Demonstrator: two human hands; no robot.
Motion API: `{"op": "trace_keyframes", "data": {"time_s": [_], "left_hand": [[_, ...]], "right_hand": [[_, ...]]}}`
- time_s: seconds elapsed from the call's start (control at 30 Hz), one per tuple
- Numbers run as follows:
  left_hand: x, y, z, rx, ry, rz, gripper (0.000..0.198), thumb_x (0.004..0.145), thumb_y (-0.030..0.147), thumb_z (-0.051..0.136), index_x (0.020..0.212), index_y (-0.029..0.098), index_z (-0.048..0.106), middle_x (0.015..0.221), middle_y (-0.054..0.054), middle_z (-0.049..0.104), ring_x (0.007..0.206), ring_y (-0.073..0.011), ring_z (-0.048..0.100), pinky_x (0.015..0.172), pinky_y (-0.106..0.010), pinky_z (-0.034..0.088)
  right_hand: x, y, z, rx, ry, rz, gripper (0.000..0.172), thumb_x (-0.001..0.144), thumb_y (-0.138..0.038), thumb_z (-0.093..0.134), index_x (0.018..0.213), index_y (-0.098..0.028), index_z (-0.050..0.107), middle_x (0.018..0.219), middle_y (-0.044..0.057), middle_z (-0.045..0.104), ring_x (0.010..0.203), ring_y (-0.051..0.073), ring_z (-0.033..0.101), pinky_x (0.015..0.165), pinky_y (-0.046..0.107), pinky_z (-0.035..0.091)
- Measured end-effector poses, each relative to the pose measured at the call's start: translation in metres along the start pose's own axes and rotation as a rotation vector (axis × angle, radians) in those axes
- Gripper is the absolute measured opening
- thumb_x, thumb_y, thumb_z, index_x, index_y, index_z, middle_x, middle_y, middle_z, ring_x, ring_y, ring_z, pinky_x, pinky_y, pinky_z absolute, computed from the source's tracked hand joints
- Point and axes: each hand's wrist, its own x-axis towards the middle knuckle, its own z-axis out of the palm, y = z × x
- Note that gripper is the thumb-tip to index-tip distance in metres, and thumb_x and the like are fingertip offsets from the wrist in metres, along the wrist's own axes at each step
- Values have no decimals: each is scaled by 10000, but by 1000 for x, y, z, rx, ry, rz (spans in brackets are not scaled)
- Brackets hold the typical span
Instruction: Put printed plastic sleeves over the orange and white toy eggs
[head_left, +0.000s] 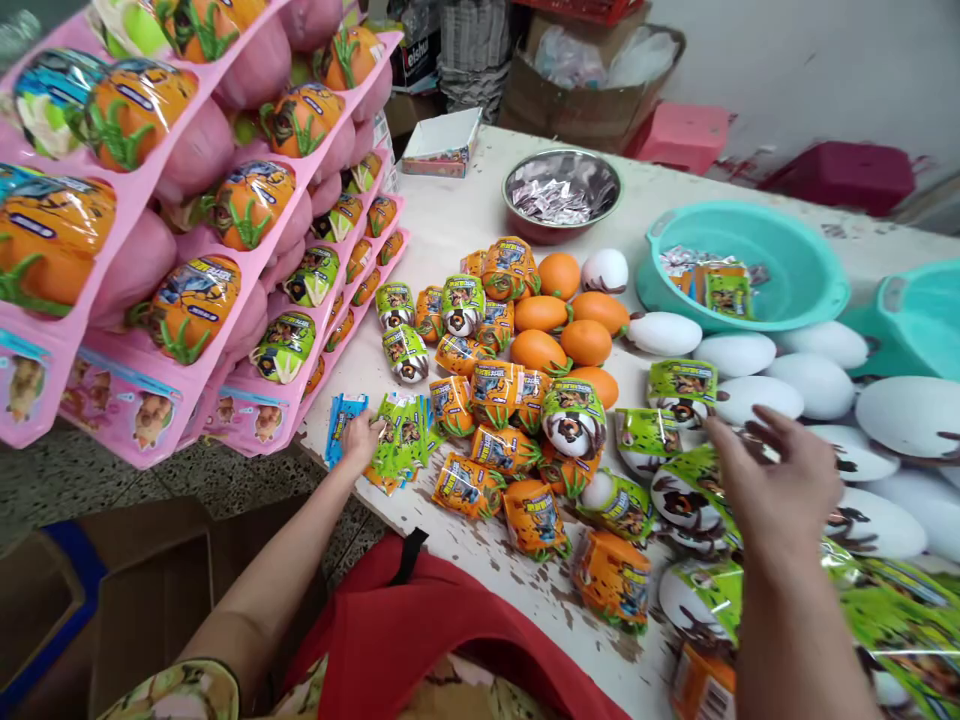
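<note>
At the table's near left edge, my left hand [361, 440] is closed at the edge of a pile of flat green printed wrappers [405, 435], its fingertips partly hidden. Blue wrappers [343, 420] lie just beside it. My right hand [787, 480] hovers with fingers apart over white plastic eggs [855, 450] that have brown claw-like ends, holding nothing I can see. Close to it are white eggs in green wrappers [686, 490]. Between the hands lie orange eggs in orange wrappers [499, 390] and bare orange eggs [587, 342].
Stacked pink trays [289, 225] of wrapped eggs rise on the left. A metal bowl [562, 190] holds small sachets. A teal basin [795, 265] contains packets, and a second teal basin [915, 310] stands at right. Behind are a cardboard box [577, 105] and a pink stool [682, 135].
</note>
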Motion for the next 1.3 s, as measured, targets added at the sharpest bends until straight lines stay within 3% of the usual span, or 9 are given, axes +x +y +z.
{"op": "trace_keyframes", "data": {"time_s": [0.1, 0.27, 0.4, 0.5, 0.7, 0.83, 0.97, 1.17, 1.3], "left_hand": [[-6, -4, -12, -68, 24, 52, 165, 805, 268, 562, 675, 177, 607, 759, -53, 597, 830, -217, 563, 718, -278, 366], [-34, 3, -38, -236, -50, 131, 315, 824, 346, 479, 557, 184, 511, 545, 10, 465, 605, -163, 478, 589, -255, 328], [-79, 35, -48, -425, -257, 261, 362, 787, 467, 534, 600, 160, 577, 561, 18, 533, 584, -145, 486, 551, -235, 349], [-104, 59, -47, -669, -463, 282, 338, 756, 466, 606, 823, 142, 671, 726, -7, 651, 664, -159, 560, 603, -238, 416], [-108, 99, -37, -610, -397, 426, 289, 753, 442, 618, 788, 171, 712, 798, -26, 678, 798, -198, 601, 726, -268, 460], [-132, 144, -34, -620, -757, 609, 242, 765, 408, 659, 785, 179, 733, 857, -40, 694, 886, -215, 620, 839, -295, 472], [-149, 190, -31, -1037, -1095, 268, 327, 787, 413, 675, 1011, 177, 704, 930, -62, 722, 826, -193, 670, 792, -296, 533], [-134, 232, -29, -1295, -999, 73, 427, 750, 299, 747, 1152, 199, 646, 978, -61, 734, 878, -190, 698, 780, -267, 568], [-128, 240, -20, -1266, -992, -16, 358, 713, 275, 780, 1040, 161, 690, 941, -70, 741, 839, -197, 705, 742, -277, 585]], "right_hand": [[-79, -47, -13, 278, -74, 28, 469, 784, -473, 669, 1141, -169, 655, 1095, 140, 645, 942, 238, 629, 829, 385, 514], [-181, -105, 6, 706, -772, 269, 418, 754, -483, 694, 1060, -201, 660, 1080, 106, 660, 960, 247, 626, 850, 407, 520], [-208, -135, 41, 946, -1113, 485, 594, 626, -496, 793, 1108, -192, 624, 1133, 103, 652, 929, 239, 640, 760, 351, 534], [-205, -137, 56, 956, -1222, 525, 411, 670, -541, 727, 800, -160, 643, 724, 27, 666, 612, 163, 606, 597, 283, 499], [-181, -93, 38, 635, -891, 480, 138, 706, -280, 650, 631, -180, 591, 559, -9, 594, 562, 154, 559, 532, 231, 420], [-172, -72, 15, 574, -754, 399, 63, 701, -234, 642, 654, -193, 645, 689, 6, 666, 724, 188, 602, 642, 242, 448], [-145, -46, -14, 585, -815, 253, 144, 745, -321, 652, 687, -192, 675, 686, 1, 673, 671, 176, 602, 640, 256, 462], [-14, 78, -48, 230, -55, 460, 499, 784, -458, 618, 1161, -133, 574, 1159, 150, 623, 988, 247, 598, 873, 396, 471], [51, 148, -17, 74, -183, 565, 647, 492, -302, 832, 1047, -65, 599, 1083, 233, 631, 971, 340, 595, 897, 491, 446]]}}
